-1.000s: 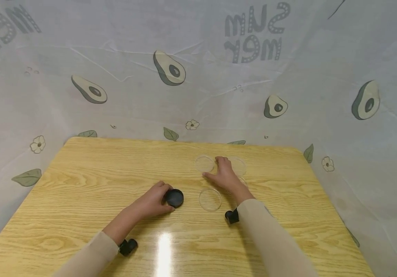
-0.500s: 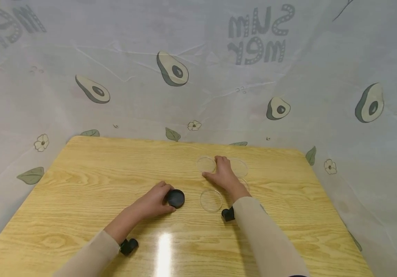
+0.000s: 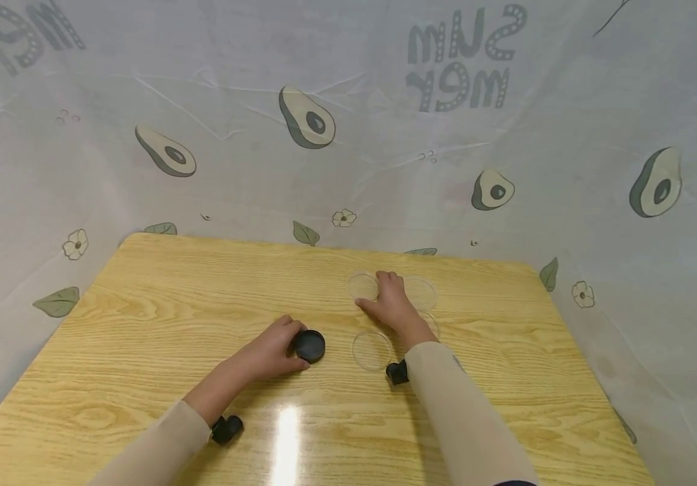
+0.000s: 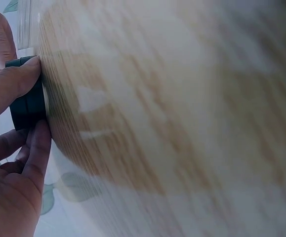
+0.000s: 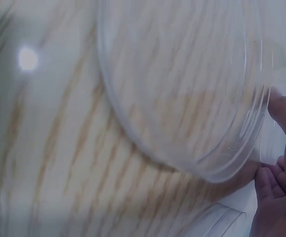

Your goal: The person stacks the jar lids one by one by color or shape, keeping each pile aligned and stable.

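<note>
On the table, my left hand (image 3: 270, 352) grips a small black round container (image 3: 310, 346) by its left side. The left wrist view shows the thumb over one side of its wall and bent fingers against the other, with a seam around the black wall (image 4: 28, 101). My right hand (image 3: 393, 309) is farther back, pinching a clear petri dish (image 3: 361, 287) with thumb and fingers at its right edge. Another clear dish (image 3: 371, 351) lies between the two hands. In the right wrist view, a clear dish (image 5: 182, 108) looms large before the right fingers.
To the right of the right hand lies one more clear dish (image 3: 421, 295), and a further dish (image 3: 431, 325) is partly hidden behind that wrist. The wood-grain table (image 3: 202, 283) reaches back to a pale printed cloth (image 3: 227, 61) hanging behind and beside it.
Both hands keep their places on the black container and the petri dish. The right forearm has shifted slightly left, and the head view has shifted a little.
</note>
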`<act>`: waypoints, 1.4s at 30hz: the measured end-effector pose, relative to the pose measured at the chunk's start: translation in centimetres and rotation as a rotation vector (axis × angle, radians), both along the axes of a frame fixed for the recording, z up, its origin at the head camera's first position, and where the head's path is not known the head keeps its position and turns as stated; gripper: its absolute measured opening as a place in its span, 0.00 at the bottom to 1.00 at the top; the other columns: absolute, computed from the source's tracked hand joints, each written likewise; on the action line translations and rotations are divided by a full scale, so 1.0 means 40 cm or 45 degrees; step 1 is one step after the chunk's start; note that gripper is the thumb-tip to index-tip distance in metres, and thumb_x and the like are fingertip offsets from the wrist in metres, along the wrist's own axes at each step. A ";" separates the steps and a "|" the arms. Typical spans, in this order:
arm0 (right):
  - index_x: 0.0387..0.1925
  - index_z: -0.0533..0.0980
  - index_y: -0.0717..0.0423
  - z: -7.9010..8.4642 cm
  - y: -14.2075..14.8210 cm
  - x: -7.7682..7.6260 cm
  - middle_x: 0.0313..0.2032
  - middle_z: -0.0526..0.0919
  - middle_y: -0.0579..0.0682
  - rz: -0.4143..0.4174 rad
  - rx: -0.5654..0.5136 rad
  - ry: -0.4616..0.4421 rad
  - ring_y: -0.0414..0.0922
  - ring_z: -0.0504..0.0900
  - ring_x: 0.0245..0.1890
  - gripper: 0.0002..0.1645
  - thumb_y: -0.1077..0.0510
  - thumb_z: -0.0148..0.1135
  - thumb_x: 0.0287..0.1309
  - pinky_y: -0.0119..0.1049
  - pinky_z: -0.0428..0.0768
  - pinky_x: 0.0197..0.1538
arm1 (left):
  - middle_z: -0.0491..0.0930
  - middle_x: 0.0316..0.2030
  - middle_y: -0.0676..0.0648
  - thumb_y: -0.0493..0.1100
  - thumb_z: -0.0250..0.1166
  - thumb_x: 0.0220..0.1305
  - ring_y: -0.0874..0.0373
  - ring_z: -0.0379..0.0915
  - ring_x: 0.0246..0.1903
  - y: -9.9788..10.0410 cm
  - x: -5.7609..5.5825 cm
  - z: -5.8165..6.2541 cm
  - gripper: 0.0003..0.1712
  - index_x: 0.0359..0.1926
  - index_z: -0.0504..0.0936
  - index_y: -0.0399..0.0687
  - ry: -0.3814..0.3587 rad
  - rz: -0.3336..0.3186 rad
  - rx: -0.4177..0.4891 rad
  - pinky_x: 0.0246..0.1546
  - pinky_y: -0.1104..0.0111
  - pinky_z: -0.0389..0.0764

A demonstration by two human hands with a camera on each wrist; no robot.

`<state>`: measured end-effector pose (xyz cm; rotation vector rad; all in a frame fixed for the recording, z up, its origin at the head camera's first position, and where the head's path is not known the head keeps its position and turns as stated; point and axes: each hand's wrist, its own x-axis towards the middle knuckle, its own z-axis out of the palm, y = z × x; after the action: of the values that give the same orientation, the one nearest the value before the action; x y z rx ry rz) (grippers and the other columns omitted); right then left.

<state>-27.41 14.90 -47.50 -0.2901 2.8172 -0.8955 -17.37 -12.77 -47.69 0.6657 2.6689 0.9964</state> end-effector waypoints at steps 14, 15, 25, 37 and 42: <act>0.75 0.61 0.69 0.004 0.011 0.020 0.70 0.66 0.69 -0.054 -0.050 -0.006 0.62 0.69 0.66 0.46 0.49 0.70 0.68 0.59 0.74 0.67 | 0.75 0.44 0.44 0.42 0.79 0.60 0.57 0.67 0.39 0.015 0.003 -0.019 0.29 0.58 0.79 0.35 -0.015 0.006 0.008 0.43 0.64 0.73; 0.75 0.62 0.68 0.002 0.010 0.020 0.70 0.66 0.69 -0.057 -0.055 -0.005 0.62 0.70 0.66 0.46 0.49 0.70 0.68 0.59 0.75 0.67 | 0.75 0.45 0.44 0.42 0.79 0.60 0.57 0.67 0.39 0.014 0.003 -0.019 0.30 0.58 0.79 0.35 -0.017 0.006 0.008 0.43 0.64 0.73; 0.74 0.64 0.65 -0.008 0.001 0.022 0.66 0.70 0.66 -0.006 -0.044 0.054 0.59 0.74 0.62 0.47 0.46 0.73 0.64 0.55 0.80 0.62 | 0.75 0.46 0.42 0.42 0.79 0.59 0.56 0.69 0.40 0.000 0.007 -0.018 0.31 0.59 0.78 0.33 0.003 0.033 -0.014 0.45 0.60 0.75; 0.76 0.63 0.62 0.013 0.037 0.063 0.64 0.72 0.61 0.063 -0.073 0.039 0.53 0.73 0.53 0.48 0.45 0.73 0.65 0.51 0.76 0.58 | 0.76 0.47 0.42 0.42 0.79 0.59 0.56 0.69 0.41 0.004 0.007 -0.012 0.31 0.59 0.79 0.34 0.014 0.034 -0.008 0.45 0.61 0.75; 0.75 0.64 0.63 0.019 0.053 0.081 0.61 0.74 0.60 0.113 -0.062 0.080 0.51 0.73 0.51 0.47 0.46 0.73 0.65 0.51 0.76 0.57 | 0.76 0.48 0.41 0.42 0.79 0.59 0.56 0.71 0.42 0.008 0.011 -0.003 0.30 0.59 0.79 0.34 0.012 0.028 -0.001 0.46 0.59 0.76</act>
<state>-24.19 17.01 -46.73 -0.4540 2.8172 -0.9528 -16.95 -12.43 -47.81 0.6434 2.6905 1.0001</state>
